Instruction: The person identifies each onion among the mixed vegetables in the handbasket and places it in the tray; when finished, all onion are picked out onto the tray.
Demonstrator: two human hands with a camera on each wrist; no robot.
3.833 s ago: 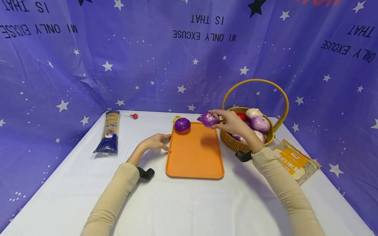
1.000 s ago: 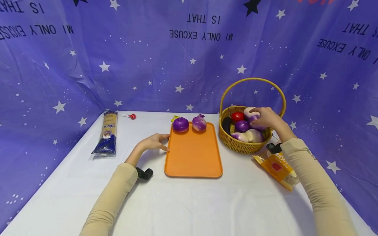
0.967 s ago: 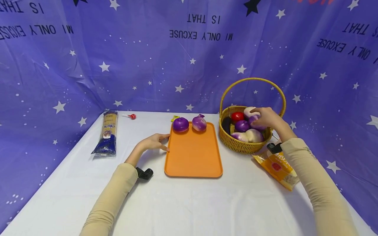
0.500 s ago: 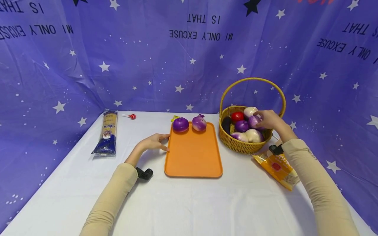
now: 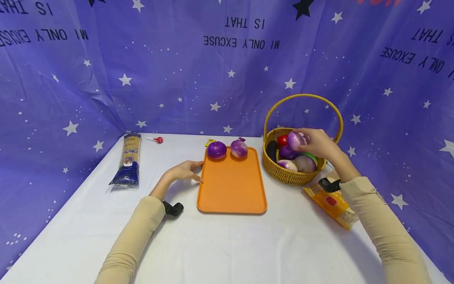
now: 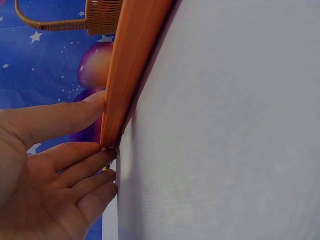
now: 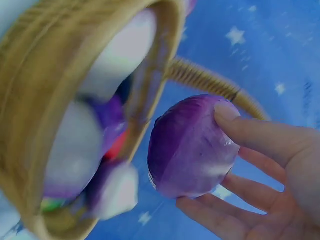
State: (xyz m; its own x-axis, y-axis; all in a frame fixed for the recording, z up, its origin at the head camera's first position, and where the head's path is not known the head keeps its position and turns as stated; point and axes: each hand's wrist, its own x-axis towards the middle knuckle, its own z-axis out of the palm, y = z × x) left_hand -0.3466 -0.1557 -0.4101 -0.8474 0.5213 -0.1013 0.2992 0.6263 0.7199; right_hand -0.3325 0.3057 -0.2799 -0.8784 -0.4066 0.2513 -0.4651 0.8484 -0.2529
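Observation:
My right hand (image 5: 319, 145) holds a round purple-and-white turnip (image 5: 294, 141) just above the wicker basket (image 5: 291, 178). In the right wrist view thumb and fingers grip the turnip (image 7: 192, 150) from one side, beside the basket's rim. My left hand (image 5: 182, 170) is at the left edge of an orange tray (image 5: 232, 185). The left wrist view has its thumb against the tray's rim (image 6: 125, 75) and the other fingers fairly straight along the edge. At the tray's far end sit a dark purple onion-like vegetable (image 5: 217, 150) and a paler purple turnip (image 5: 239, 149) with a pointed tip.
Inside the basket are a red tomato-like vegetable (image 5: 282, 140), a dark eggplant (image 5: 271, 150) and several purple-white vegetables. An orange food bag (image 5: 331, 201) lies under the right forearm. A noodle packet (image 5: 129, 159) and a red lollipop (image 5: 159, 140) lie at the left.
The turnip has come up out of the basket in my right hand, which moved slightly left; a green thing now shows in the basket. Earlier, the tipped turnip was set on the tray. Left hand stays.

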